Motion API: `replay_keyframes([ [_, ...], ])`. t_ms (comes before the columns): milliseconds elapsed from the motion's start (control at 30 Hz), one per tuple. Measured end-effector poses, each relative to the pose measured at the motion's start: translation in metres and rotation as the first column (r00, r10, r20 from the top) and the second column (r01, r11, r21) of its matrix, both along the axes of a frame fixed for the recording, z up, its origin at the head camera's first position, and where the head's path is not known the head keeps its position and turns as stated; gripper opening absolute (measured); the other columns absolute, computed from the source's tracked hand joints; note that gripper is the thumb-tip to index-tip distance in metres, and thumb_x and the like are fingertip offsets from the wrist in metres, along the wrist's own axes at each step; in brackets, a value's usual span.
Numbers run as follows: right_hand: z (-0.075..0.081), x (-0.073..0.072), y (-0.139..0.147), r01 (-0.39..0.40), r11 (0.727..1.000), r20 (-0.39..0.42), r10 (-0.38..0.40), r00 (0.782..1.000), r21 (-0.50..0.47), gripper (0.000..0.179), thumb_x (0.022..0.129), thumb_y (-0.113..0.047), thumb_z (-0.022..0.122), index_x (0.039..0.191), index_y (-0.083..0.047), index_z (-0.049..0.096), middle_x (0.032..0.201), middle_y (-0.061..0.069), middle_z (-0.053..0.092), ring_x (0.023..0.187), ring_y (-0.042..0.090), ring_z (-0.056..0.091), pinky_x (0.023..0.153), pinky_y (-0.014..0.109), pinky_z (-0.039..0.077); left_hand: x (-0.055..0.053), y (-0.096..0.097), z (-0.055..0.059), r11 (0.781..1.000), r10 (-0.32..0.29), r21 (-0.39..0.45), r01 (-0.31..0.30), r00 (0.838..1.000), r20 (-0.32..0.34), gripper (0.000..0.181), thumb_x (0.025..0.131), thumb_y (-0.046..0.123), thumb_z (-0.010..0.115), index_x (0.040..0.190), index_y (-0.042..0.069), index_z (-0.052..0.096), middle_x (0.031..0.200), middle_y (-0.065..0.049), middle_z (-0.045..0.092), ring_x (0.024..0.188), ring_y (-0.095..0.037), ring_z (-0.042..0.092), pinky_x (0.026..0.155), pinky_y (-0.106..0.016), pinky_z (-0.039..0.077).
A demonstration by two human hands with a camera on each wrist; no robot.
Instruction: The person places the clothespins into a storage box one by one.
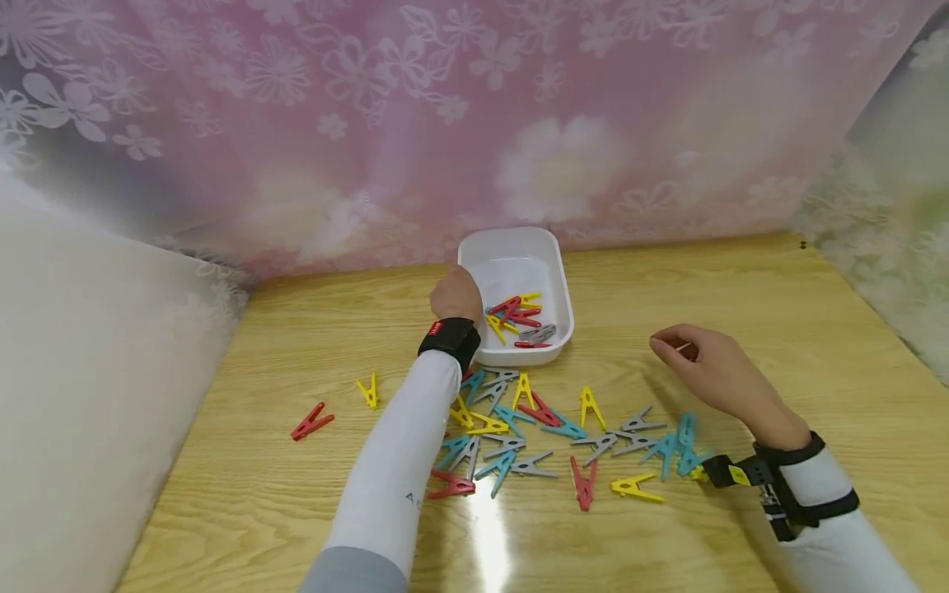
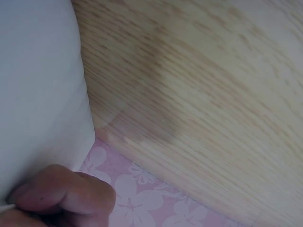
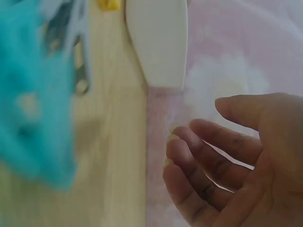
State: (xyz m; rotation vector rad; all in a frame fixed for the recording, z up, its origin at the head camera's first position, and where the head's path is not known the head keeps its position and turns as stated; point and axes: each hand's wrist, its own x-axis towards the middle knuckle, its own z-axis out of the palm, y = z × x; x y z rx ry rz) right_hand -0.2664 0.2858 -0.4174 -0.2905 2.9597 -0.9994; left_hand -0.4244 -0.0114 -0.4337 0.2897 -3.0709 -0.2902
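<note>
My left hand (image 1: 455, 294) grips the left rim of a white plastic tub (image 1: 516, 359), its curled fingers (image 2: 85, 194) showing at the edge in the left wrist view. Inside the tub lie several red, yellow and grey clothespins, among them a yellow clothespin (image 1: 495, 329). To the right, my right hand (image 1: 715, 371) hovers over the table, fingers loosely bent and holding nothing. Below it lie teal clothespins, one of them a teal clothespin (image 1: 665, 449) that also looms large and blurred in the right wrist view.
Many loose clothespins in red, yellow, teal and grey are scattered in front of the tub on the wooden table (image 1: 296, 494). A red clothespin (image 1: 311, 422) and a yellow clothespin (image 1: 369, 390) lie left of my forearm. A pink floral cloth (image 1: 415, 165) hangs behind.
</note>
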Motion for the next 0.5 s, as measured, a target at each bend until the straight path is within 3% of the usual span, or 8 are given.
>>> replay_keyframes([
  [167, -0.007, 0.014, 0.013, 0.01, 0.999, 0.037, -0.011, 0.999, 0.039, 0.043, 0.1, -0.036, 0.048, 0.116, 0.002, 0.061, 0.102, 0.015, 0.064, 0.086, 0.03, 0.06, 0.068, 0.043, 0.049, -0.001, -0.007, 0.0, 1.0, 0.008, 0.01, -0.008, 1.0, 0.004, 0.028, 0.103, 0.022, 0.042, 0.118, 0.002, 0.056, 0.089, -0.011, 0.069, 0.075, -0.023, 0.067, 0.062, -0.035, 0.055],
  [500, -0.02, 0.036, 0.018, 0.031, 0.998, 0.207, -0.043, 0.977, 0.063, 0.044, 0.095, -0.043, 0.057, 0.104, 0.001, 0.06, 0.09, 0.005, 0.06, 0.08, 0.022, 0.057, 0.064, 0.035, 0.046, -0.002, -0.018, 0.002, 1.0, 0.02, 0.005, -0.02, 1.0, 0.021, 0.028, 0.102, 0.02, 0.041, 0.119, 0.0, 0.053, 0.092, -0.013, 0.069, 0.079, -0.024, 0.067, 0.066, -0.036, 0.055],
])
